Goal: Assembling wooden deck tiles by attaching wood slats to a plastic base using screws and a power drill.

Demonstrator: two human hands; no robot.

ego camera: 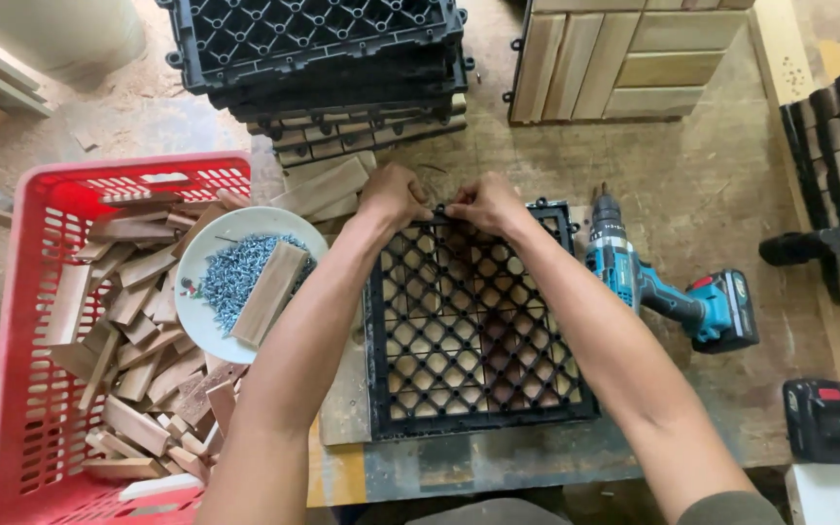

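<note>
A red plastic crate (26,292) of short wooden offcuts is standing at the left, with a white plate (208,335) of grey screws resting on it. On the tabletop (692,194), the black plastic lattice tile base (473,321) is lying flat over wooden slats. The left hand (393,194) and right hand (486,202) are pinching its far edge, fingers pressed together. The lattice probably is handling light and slightly flexible; gripping the rim is advisable. A blue cordless drill (668,287) is lying right.

Both forearms bare, no gloves on hands, no watch or rings showing. Bit of olive-green sleeve at right upper arm, bottom edge. Nothing else worn in view.
</note>
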